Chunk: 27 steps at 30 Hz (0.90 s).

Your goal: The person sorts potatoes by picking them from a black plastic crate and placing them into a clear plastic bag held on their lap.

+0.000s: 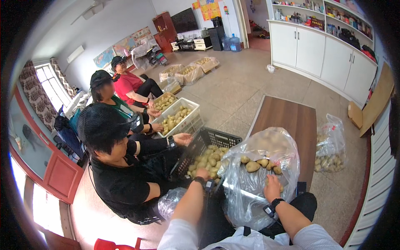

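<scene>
My left hand (202, 174) reaches into a dark plastic crate (225, 136) of potatoes (210, 159), at its near right side; its fingertips are partly hidden among them, so its hold is unclear. My right hand (273, 188) is over a clear plastic bag (240, 200), its fingers closed around a potato that shows in part beside them. The bag lies wide across a container with a pale edge in front of me. Several potatoes (252, 166) rest in a row on the plastic beyond my right hand, and more show blurred through the film at the bag's far end.
A brown wooden table (284, 115) stands beyond the bag. A filled clear bag (330, 159) sits on the floor at right. Three people sit along the left; the nearest, in black, has a hand (183, 139) by the dark crate. A white crate (187, 125) of potatoes stands beyond.
</scene>
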{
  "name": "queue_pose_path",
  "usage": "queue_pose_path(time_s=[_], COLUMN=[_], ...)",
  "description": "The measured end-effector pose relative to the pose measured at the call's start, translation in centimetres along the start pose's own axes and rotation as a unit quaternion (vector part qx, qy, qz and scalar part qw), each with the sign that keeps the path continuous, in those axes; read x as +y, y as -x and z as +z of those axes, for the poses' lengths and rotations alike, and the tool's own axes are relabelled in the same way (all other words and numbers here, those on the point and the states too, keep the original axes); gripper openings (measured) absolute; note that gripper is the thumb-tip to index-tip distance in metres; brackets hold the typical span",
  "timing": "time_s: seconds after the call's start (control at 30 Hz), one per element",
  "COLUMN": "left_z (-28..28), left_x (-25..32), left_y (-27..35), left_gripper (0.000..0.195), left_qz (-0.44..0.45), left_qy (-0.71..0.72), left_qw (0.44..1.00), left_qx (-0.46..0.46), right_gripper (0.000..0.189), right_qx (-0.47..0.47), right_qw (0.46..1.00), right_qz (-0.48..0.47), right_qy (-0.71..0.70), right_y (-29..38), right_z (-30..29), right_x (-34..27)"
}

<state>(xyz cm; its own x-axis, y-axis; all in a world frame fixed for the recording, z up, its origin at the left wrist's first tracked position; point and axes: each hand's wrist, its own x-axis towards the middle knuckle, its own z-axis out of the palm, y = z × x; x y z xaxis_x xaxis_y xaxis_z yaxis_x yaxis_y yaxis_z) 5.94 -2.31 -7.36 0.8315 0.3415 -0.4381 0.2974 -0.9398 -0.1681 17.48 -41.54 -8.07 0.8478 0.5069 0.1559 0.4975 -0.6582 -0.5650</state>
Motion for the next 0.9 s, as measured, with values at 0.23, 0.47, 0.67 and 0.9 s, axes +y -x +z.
queue_pose_path(time_s=[0.23,0.47,0.67,0.9], left_z=[8.1,-3.2,-7.8,-7.5], left_x=[-5.0,6.9,11.1,13.4], left_y=[-1.6,1.1,4.1,4.6], left_gripper=[0.026,0.038,0.052,0.056], left_qz=[-0.114,-0.085,0.038,0.169], left_qy=[0.45,0.764,0.677,0.633], left_qw=[0.876,0.639,0.732,0.749], left_qx=[0.131,0.022,-0.062,-0.096], right_gripper=[0.059,0.04,0.028,0.042], right_qx=[0.022,-0.159,-0.242,-0.294], right_qw=[0.986,0.805,0.73,0.684], right_qz=[-0.042,0.263,0.261,0.249], right_qy=[-0.16,-0.507,-0.584,-0.619], right_y=[-0.9,-0.6,-1.1,-1.8], right_z=[2.9,1.8,1.2,0.1], right_x=[-2.4,-1.6,-3.7,-6.7])
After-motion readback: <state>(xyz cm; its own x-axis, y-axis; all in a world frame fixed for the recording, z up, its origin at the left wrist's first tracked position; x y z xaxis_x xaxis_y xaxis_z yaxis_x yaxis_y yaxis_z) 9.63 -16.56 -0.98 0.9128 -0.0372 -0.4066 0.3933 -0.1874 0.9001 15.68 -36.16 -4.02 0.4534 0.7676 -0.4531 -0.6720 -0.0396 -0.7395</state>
